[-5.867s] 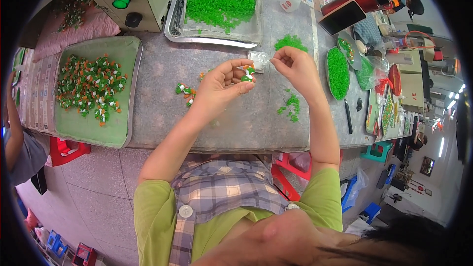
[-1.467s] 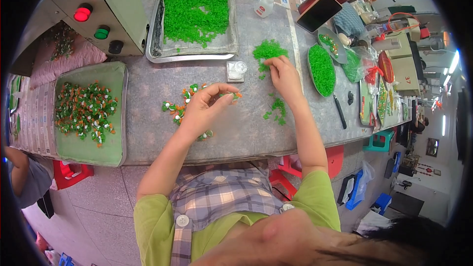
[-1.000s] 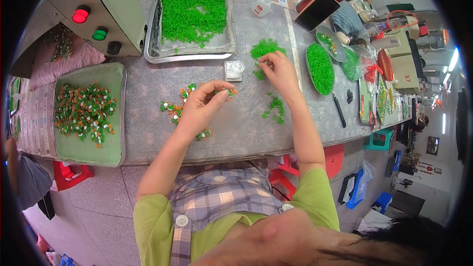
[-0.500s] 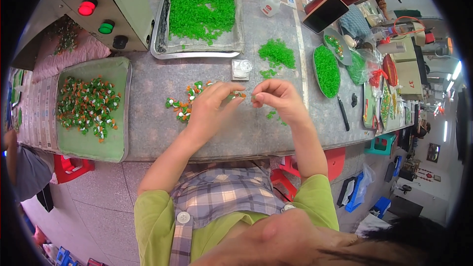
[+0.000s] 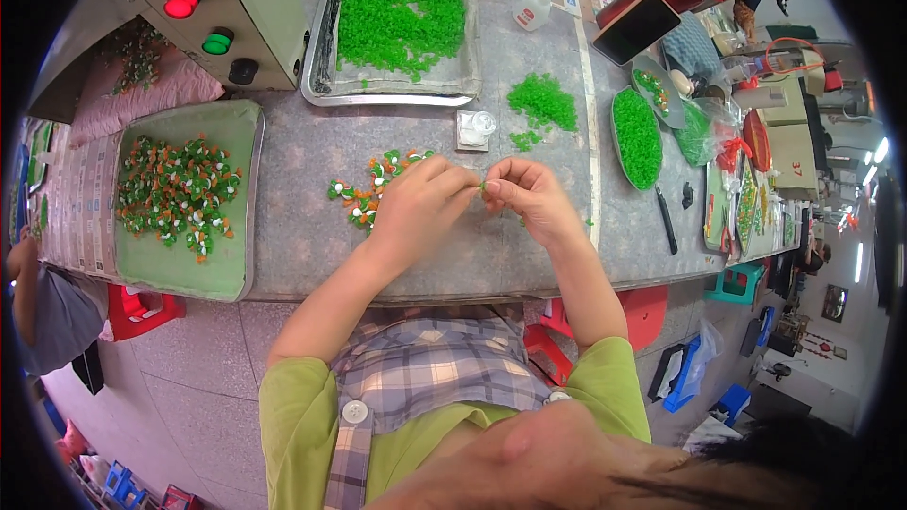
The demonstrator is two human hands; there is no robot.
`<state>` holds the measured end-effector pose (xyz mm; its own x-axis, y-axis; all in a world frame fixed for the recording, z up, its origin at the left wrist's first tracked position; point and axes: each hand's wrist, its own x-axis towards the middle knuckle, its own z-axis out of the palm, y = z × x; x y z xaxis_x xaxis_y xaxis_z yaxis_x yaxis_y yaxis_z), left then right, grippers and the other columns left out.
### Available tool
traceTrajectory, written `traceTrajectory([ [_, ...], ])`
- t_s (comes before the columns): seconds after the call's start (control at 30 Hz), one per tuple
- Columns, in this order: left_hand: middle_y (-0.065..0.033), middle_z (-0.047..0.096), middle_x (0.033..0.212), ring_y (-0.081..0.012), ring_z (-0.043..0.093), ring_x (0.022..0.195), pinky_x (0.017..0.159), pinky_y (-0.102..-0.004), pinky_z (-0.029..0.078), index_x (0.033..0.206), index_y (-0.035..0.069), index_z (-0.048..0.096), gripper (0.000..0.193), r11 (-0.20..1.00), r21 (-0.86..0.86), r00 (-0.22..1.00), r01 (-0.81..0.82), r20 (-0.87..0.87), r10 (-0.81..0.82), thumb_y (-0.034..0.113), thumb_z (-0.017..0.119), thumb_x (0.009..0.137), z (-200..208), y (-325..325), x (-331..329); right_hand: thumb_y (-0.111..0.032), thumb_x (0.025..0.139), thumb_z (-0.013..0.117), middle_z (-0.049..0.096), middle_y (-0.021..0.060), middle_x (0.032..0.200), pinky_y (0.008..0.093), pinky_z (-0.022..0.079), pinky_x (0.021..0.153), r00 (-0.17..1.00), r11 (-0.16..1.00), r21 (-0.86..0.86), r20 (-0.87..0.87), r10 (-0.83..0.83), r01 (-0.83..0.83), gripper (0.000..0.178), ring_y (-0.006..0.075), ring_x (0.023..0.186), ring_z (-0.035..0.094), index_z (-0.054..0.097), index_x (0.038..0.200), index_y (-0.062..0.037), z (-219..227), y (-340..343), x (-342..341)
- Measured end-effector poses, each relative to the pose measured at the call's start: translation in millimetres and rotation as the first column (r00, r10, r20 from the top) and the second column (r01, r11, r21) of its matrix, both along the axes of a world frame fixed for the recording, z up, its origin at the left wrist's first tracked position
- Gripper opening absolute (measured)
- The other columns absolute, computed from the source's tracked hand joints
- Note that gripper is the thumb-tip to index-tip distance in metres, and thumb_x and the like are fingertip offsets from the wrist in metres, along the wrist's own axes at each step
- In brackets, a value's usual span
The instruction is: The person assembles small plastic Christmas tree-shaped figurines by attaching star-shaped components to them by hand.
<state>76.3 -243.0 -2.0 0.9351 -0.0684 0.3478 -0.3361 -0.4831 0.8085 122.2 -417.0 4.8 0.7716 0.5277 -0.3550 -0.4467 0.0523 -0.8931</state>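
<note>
My left hand [image 5: 423, 206] and my right hand [image 5: 531, 198] meet above the middle of the table, fingertips almost touching. A tiny green piece [image 5: 483, 185] shows at the right thumb and forefinger, which pinch it. The left fingers are pressed together too, but whatever they hold is hidden. Beside the left hand lies a loose cluster of small green, white and orange pieces [image 5: 363, 200], partly covered by that hand. Beyond the right hand is a heap of small green pieces [image 5: 542, 102]. A small square white dish with a clear round top [image 5: 475, 130] stands just beyond both hands.
A metal tray [image 5: 392, 100] of green pieces stands at the back. At left, a green tray [image 5: 142, 260] holds many mixed-colour pieces near a machine with buttons [image 5: 217, 41]. To the right are an oval dish of green pieces [image 5: 638, 140], a black pen [image 5: 667, 222] and a phone [image 5: 636, 28].
My hands have come together, the left fingertips closing in on the right ones. The whole scene has shifted slightly to the right in view.
</note>
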Motion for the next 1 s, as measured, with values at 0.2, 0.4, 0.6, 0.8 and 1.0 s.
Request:
traceTrajectory([
  [0.2,-0.0065,0.054,0.074,-0.0228,0.055,0.067,0.059,-0.0320,0.045,0.082,0.009,0.060,0.009,0.997,-0.071,1.000,-0.022,-0.011,0.022,0.010,0.061,0.073,-3.8,-0.2,2.0,-0.016,0.079,0.061,0.053,-0.0022,0.066,0.0190,0.040,0.056,0.995,0.995,0.089,-0.097,-0.030,0.038,0.011,0.0063,0.059,0.050,0.056,0.080,-0.0066,-3.6,2.0,7.3],
  [0.4,0.0016,0.054,0.079,-0.0065,0.051,0.074,0.064,-0.0210,0.041,0.108,0.009,0.057,0.027,0.786,-0.610,0.937,-0.102,-0.324,-0.131,0.011,0.057,0.081,-10.9,7.0,5.5,-0.016,0.080,0.060,0.053,-0.0013,0.069,0.0202,0.041,0.055,0.966,0.965,0.078,-0.095,-0.242,0.249,0.012,0.0070,0.060,0.049,0.053,0.081,-0.0077,-16.5,1.0,38.4],
  [0.6,0.0038,0.050,0.079,-0.0033,0.046,0.073,0.065,-0.0176,0.037,0.115,0.008,0.052,0.031,0.672,-0.734,0.913,-0.098,-0.335,-0.234,0.014,0.053,0.084,-5.9,10.8,6.4,-0.015,0.080,0.060,0.052,-0.0015,0.068,0.0205,0.042,0.055,0.950,0.955,0.047,-0.128,-0.286,0.294,0.010,0.0074,0.061,0.050,0.052,0.081,-0.0084,-23.2,5.6,39.3],
  [0.8,0.0026,0.053,0.081,-0.0038,0.044,0.069,0.063,-0.0192,0.039,0.116,0.007,0.051,0.032,0.545,-0.834,0.903,-0.089,-0.298,-0.309,0.015,0.052,0.085,-8.7,12.4,8.4,-0.016,0.079,0.060,0.052,-0.0018,0.068,0.0209,0.041,0.054,0.949,0.954,0.033,-0.116,-0.294,0.299,0.011,0.0076,0.061,0.049,0.052,0.079,-0.0086,-22.5,6.7,39.7],
  [1.0,-0.0008,0.055,0.085,-0.0073,0.054,0.073,0.066,-0.0206,0.045,0.119,0.006,0.048,0.037,0.564,-0.820,0.848,-0.096,-0.364,-0.385,0.010,0.054,0.083,-6.8,13.0,8.2,-0.015,0.080,0.060,0.051,-0.0020,0.067,0.0208,0.041,0.054,0.942,0.947,0.030,-0.111,-0.316,0.321,0.010,0.0070,0.059,0.049,0.052,0.079,-0.0086,-22.8,6.9,39.1],
])
